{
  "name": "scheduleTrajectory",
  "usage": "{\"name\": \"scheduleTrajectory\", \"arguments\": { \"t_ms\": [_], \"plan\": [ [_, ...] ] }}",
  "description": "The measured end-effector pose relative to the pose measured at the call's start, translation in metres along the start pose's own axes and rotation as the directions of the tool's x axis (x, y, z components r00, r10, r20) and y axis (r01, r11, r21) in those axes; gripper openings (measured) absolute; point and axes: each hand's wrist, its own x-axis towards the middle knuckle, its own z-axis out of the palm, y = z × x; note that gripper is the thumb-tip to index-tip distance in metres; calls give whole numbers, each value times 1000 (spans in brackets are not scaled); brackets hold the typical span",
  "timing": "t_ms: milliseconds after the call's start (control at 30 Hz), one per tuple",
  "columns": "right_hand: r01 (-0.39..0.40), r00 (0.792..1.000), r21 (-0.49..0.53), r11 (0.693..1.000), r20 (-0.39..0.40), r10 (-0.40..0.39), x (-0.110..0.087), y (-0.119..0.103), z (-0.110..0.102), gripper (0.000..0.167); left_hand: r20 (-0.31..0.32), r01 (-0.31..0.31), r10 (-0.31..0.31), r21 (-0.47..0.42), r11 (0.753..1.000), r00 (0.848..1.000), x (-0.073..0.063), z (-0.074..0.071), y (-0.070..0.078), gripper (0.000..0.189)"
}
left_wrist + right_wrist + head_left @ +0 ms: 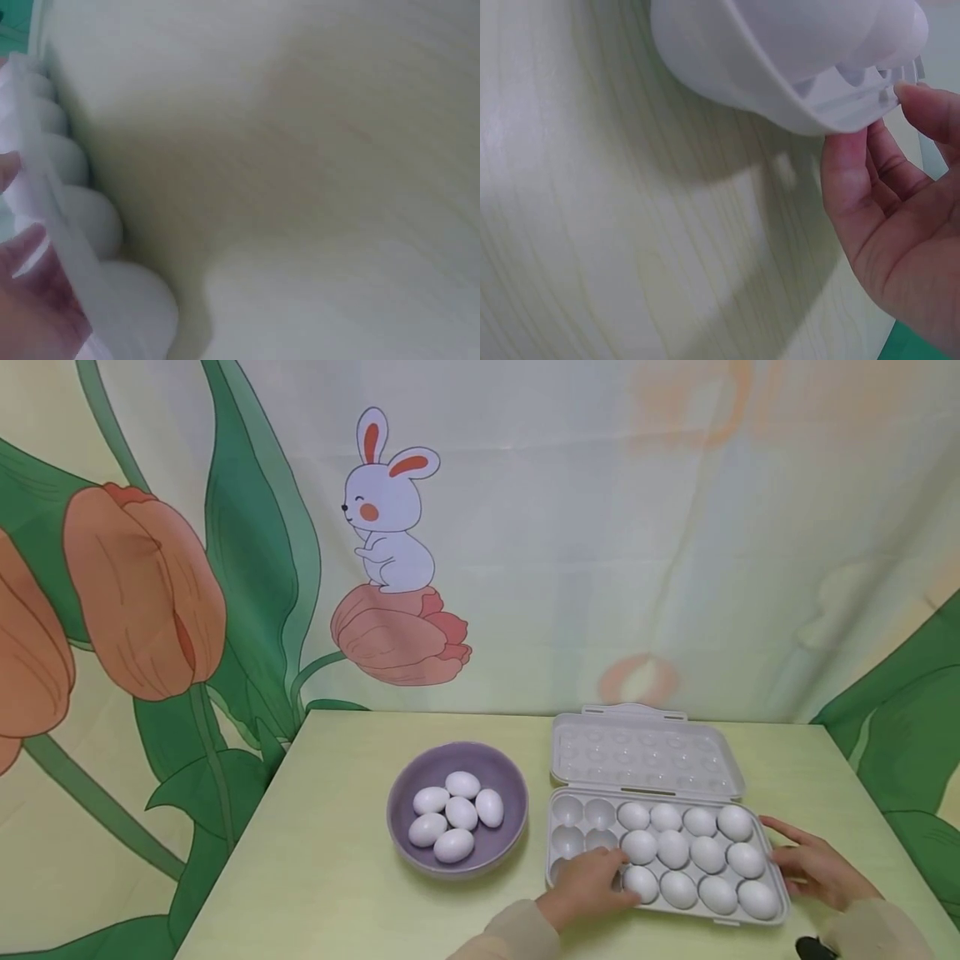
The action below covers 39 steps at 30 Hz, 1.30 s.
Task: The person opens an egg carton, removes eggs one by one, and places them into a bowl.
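A white egg carton lies open on the table, its right-hand cups filled with white eggs. My left hand reaches over its front left part, covering some cups. Thumb and finger hold the leftmost egg of the front row, which sits in its cup. In the left wrist view, fingertips show over the carton's side wall. My right hand grips the carton's right end; in the right wrist view, the thumb is at the rim and a finger lies against the outside.
A purple bowl with several white eggs stands left of the carton. The carton's lid is folded back towards the patterned curtain. A small black object shows by the right sleeve at the front of the table.
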Motion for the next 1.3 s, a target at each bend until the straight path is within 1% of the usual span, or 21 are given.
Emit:
{"name": "scheduleTrajectory", "arguments": {
  "t_ms": [100, 233, 333, 433, 533, 600, 633, 733, 833, 867, 900, 1033, 1067, 1167, 1200, 1300],
  "plan": [
    [-2, 1000, 6, 1000, -4, 2, 1, 0, 0, 70, -35, 32, -30, 35, 999, 999, 2, 7, 4, 33],
    [12, 1000, 14, 1000, 7, -12, 1, -1, -1, 61, -62, 99, -96, 52, 994, 993, 5, 11, 11, 34],
    [13, 1000, 18, 1000, 7, -13, 0, -1, -1, 55, -72, 167, -164, 48, 985, 984, 8, 14, 18, 39],
    [21, 1000, 17, 1000, 21, -21, 0, 0, -1, 54, -86, 222, -215, 70, 973, 973, 10, 19, 24, 45],
    [29, 999, 20, 999, 34, -29, -1, 0, 0, 52, -114, 250, -237, 116, 961, 965, 12, 22, 29, 50],
    [28, 999, 22, 999, 33, -29, -1, 0, 1, 52, -134, 268, -248, 162, 950, 960, 13, 23, 32, 51],
    [27, 999, 22, 999, 31, -28, -1, 0, 1, 55, -146, 276, -251, 182, 944, 957, 14, 24, 33, 49],
    [24, 999, 26, 999, 22, -25, -1, -1, 2, 53, -164, 297, -264, 231, 926, 950, 16, 24, 37, 44],
    [25, 999, 27, 999, 22, -25, -1, -1, 1, 55, -176, 303, -265, 247, 921, 948, 16, 24, 38, 39],
    [25, 999, 28, 999, 23, -26, -1, -1, 1, 55, -175, 301, -263, 245, 922, 949, 16, 23, 39, 38],
    [27, 999, 26, 999, 27, -28, -1, -1, 1, 59, -176, 299, -262, 240, 924, 949, 15, 22, 39, 38],
    [16, 1000, 19, 1000, 18, -16, -1, -1, 2, 68, -150, 301, -274, 207, 931, 950, 14, 16, 39, 40],
    [9, 1000, 20, 1000, 12, -9, -1, -1, 2, 66, -138, 300, -277, 187, 935, 951, 14, 13, 39, 40],
    [14, 1000, 16, 1000, 17, -15, -1, -1, 2, 68, -104, 298, -288, 107, 948, 952, 14, 4, 41, 37],
    [20, 1000, 16, 1000, 23, -21, -1, -1, 2, 71, -92, 297, -290, 74, 952, 953, 15, 0, 41, 36],
    [27, 999, 20, 999, 31, -28, 0, 0, 1, 67, -65, 289, -290, -21, 957, 955, 16, -14, 42, 34]
  ]
}}
